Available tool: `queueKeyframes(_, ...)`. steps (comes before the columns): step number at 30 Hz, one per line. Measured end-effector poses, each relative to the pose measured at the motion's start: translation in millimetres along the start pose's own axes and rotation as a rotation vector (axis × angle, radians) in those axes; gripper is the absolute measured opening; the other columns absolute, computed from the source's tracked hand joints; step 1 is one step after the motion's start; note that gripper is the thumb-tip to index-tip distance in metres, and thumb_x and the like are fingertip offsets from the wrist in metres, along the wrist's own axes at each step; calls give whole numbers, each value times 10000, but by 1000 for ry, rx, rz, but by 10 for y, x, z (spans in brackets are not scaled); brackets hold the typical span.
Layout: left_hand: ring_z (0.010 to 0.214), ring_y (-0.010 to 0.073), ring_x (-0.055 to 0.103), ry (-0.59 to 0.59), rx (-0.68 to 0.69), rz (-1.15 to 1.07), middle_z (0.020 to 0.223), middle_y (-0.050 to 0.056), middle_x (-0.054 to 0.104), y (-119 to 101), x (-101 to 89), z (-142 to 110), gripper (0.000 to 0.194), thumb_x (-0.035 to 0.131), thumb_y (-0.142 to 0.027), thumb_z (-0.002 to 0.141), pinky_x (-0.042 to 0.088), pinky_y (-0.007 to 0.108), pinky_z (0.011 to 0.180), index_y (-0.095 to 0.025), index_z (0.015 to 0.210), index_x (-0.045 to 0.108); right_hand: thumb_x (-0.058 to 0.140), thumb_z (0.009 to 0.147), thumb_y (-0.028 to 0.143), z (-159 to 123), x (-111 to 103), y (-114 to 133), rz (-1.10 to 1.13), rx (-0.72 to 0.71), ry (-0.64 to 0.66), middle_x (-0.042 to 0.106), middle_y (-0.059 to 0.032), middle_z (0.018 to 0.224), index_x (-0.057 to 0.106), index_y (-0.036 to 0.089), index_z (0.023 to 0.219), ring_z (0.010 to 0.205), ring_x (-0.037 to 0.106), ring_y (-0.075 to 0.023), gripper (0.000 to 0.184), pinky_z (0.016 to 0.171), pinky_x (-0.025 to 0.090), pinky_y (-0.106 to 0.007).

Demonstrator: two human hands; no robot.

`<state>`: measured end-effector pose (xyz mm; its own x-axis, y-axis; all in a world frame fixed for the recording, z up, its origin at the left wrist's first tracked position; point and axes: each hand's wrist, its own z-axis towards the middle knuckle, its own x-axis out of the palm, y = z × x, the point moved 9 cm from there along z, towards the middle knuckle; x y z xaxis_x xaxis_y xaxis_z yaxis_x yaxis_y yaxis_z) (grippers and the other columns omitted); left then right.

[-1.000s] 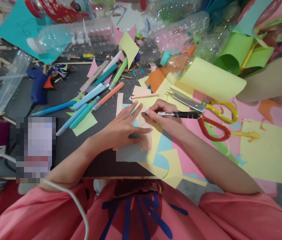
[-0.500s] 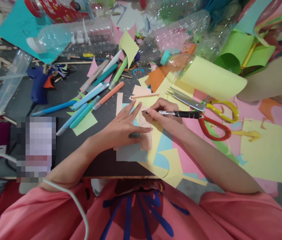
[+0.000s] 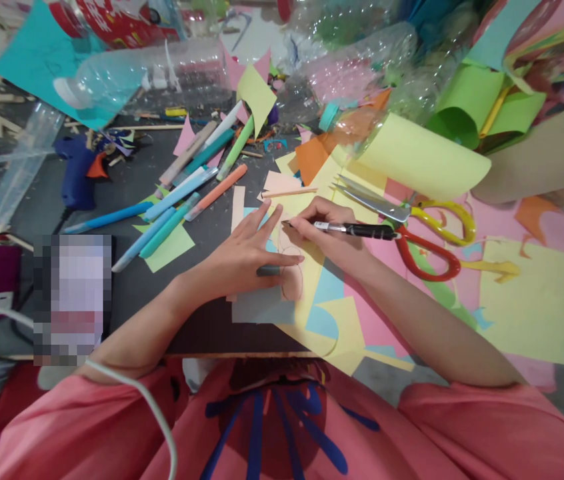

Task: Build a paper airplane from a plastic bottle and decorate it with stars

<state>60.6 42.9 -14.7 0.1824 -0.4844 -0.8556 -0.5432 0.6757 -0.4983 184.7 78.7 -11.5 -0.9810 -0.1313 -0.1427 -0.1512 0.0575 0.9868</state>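
Observation:
Between the fingers of my right hand (image 3: 329, 230) is a black pen (image 3: 367, 230), its tip down on a pale peach piece of paper (image 3: 292, 283). Thin curved outlines are drawn on that paper. My left hand (image 3: 249, 250) lies flat across the paper with fingers spread, covering part of it. Yellow and blue paper sheets lie under and beside the peach piece. Just above my fingertips is a thin wooden stick (image 3: 289, 193). To the right of the pen, scissors (image 3: 402, 217) with red and yellow handles lie with their blades slightly apart.
Several felt-tip markers (image 3: 217, 192) are heaped left of my hands. Beyond them are a blue glue gun (image 3: 76, 172) and a phone (image 3: 79, 287). Clear plastic bottles (image 3: 162, 73) line the back. A rolled yellow paper (image 3: 422, 153) and coloured scraps cover the right side.
The pen and my right hand have shifted very slightly to the left. My left hand stays flat in the same place.

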Motion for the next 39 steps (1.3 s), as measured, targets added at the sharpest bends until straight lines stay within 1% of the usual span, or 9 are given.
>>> queueKeyframes(3,1583,450,61,-7,4,-14,1725,88,158,0,-8,3,390,688,-342,925,235,661,1220,-375,1313,682,716,793,360,5,8,1,-28,3,6,652,20,650,582,213,657,609,573,-124,241,577,442,-280)
queueKeyframes(8,1588,436,56,7,-13,-23,1735,53,124,0,-4,10,361,663,-379,941,215,640,1236,-379,1301,689,675,843,352,8,-43,-2,-19,-34,-60,613,46,595,543,225,653,592,559,-115,263,618,455,-292)
queueKeyframes(13,1586,438,73,32,-29,-12,1738,50,106,-2,-2,13,357,665,-369,942,214,626,1240,-377,1298,690,685,837,327,4,-3,-4,7,-16,-22,614,46,609,516,230,650,599,569,-124,270,606,455,-293)
queueKeyframes(19,1584,438,101,1,-6,-12,1737,40,112,-14,-28,8,343,678,-368,933,254,626,1229,-385,1275,704,674,859,342,-1,-22,16,-27,-7,-45,606,42,625,510,236,649,625,569,-128,286,661,471,-308)
queueKeyframes(27,1585,434,92,6,-11,11,1739,12,88,-17,-27,5,355,685,-366,931,257,620,1234,-397,1285,695,672,854,340,2,-35,11,-53,-10,-59,618,38,608,525,239,645,608,557,-130,275,642,467,-306)
queueKeyframes(31,1585,433,97,0,-6,-4,1735,33,127,-14,-26,4,350,680,-387,930,260,637,1227,-378,1280,702,666,863,337,0,-135,23,-63,-47,-145,564,48,577,511,239,622,563,520,-111,302,603,439,-291)
queueKeyframes(34,1581,443,108,-40,7,-1,1726,76,160,-9,-52,0,341,670,-375,938,278,648,1215,-363,1276,709,657,869,379,6,-228,-29,-15,-16,-212,541,57,552,468,245,616,500,480,-96,343,549,428,-274)
queueKeyframes(37,1589,423,93,-111,29,24,1721,76,185,-9,-111,-7,355,675,-351,934,288,650,1214,-363,1288,700,662,851,397,17,-232,-63,-3,13,-190,521,65,502,433,247,589,462,451,-93,378,520,442,-266)
queueKeyframes(39,1588,406,128,-126,41,42,1707,88,230,-16,-133,-9,353,660,-341,946,282,663,1212,-371,1296,693,651,833,371,18,-219,-59,0,16,-167,474,69,466,402,246,556,442,419,-90,393,501,436,-261)
